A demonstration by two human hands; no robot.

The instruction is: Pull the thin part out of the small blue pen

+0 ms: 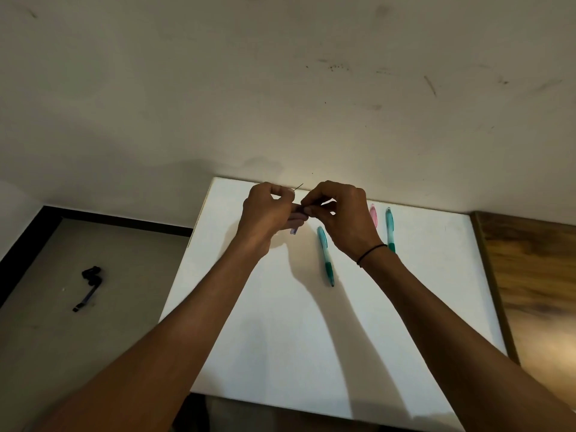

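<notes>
Far left, on the grey floor (93,338): a small black clip-like thing (90,286) with a bluish stem, well apart from everything else. A black skirting strip runs along the wall behind it.

Next, the white table (280,338), pushed against the scuffed wall (280,73). Both my forearms reach over it and my hands meet near its far edge.

My left hand (265,213), fingers curled, pinches a thin dark lead (299,187) that sticks up and to the right from my fingertips. The same hand also has a pale purple pencil piece (294,229); only its lower end peeks out under my fingers, so I can't tell how much of it there is.

My right hand (339,216) is up against the left, fingertips touching, fingers curled and pinching a small dark part between the two hands. Too hidden to say exactly what it is. A black band (371,253) sits on my right wrist.

On the table, below my right hand: a teal mechanical pencil (325,257) lying flat, tip toward me. Right of my hand: a pink pencil (373,216), mostly hidden, and just beside it a second teal pencil (390,229), both close to the far edge.

Far right: a wooden surface (536,291) butts up against the table.
</notes>
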